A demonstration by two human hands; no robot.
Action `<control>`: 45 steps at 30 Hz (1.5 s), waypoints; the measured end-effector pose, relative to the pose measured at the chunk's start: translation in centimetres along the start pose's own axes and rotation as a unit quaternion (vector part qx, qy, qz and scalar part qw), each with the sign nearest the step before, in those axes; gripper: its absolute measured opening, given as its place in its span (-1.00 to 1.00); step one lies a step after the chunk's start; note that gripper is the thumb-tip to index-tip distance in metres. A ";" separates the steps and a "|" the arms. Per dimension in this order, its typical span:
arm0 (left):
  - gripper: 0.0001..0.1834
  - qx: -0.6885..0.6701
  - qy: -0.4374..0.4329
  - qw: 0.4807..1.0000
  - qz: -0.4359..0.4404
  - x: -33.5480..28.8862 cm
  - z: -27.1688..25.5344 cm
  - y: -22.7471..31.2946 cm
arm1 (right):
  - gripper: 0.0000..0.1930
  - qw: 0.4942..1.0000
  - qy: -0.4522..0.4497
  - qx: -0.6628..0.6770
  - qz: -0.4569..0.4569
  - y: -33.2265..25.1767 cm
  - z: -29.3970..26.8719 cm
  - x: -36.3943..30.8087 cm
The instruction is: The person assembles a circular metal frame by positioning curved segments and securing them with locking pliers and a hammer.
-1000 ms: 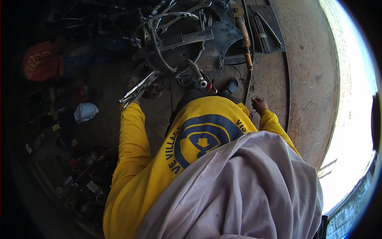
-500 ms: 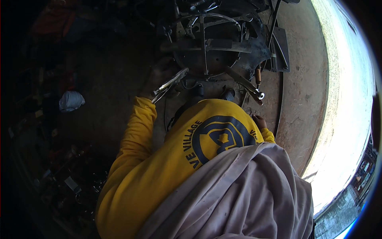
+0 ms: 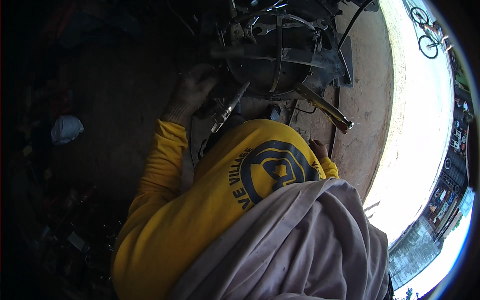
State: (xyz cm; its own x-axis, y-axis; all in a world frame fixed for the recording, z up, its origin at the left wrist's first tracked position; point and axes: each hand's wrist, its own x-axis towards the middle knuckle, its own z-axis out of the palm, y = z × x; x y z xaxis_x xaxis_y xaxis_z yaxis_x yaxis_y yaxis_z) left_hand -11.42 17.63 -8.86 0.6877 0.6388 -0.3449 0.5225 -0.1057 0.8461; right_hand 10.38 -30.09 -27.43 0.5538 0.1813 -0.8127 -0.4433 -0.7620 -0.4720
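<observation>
Left of the round metal frame [image 3: 278,55], the left hand [image 3: 199,81] is too dim to tell its finger spread or hold; silvery pliers [image 3: 231,107] slant near it. Below the frame's lower right, near second pliers [image 3: 327,109], the right hand [image 3: 319,148] looks curled, contents unclear.

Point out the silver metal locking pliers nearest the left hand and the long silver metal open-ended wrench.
Silver metal locking pliers [image 3: 230,107]: head view, body.
Long silver metal open-ended wrench [image 3: 296,25]: head view, shaft.

harsh daylight blown out white at right, floor [image 3: 120,110] at left lies in deep shadow, curved fisheye edges, dark corners
</observation>
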 end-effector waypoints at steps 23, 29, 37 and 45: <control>-0.61 0.124 0.085 0.979 0.140 4.1 0.7 -4.8 | -0.55 0.999 0.016 -0.031 0.006 1.0 1.3 -3.1; -0.59 0.180 0.126 0.952 0.215 4.3 1.1 -5.2 | -0.53 0.998 0.007 -0.049 -0.034 1.2 1.4 -1.8; -0.52 0.120 0.108 0.978 0.131 3.5 0.8 -3.3 | -0.47 0.980 0.006 -0.159 -0.117 4.0 -0.1 1.8; -0.47 0.073 0.163 0.967 0.183 3.5 1.3 -5.0 | -0.54 0.981 -0.023 -0.149 -0.122 -3.1 1.1 -2.2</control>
State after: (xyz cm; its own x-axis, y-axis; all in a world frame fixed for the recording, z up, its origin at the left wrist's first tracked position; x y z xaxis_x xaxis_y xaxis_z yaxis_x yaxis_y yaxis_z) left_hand -10.97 19.44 -14.87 0.6575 0.7416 0.1334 0.3556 -0.4614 0.8128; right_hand 9.76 -27.46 -24.56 0.5819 0.4040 -0.7058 -0.0715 -0.8391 -0.5393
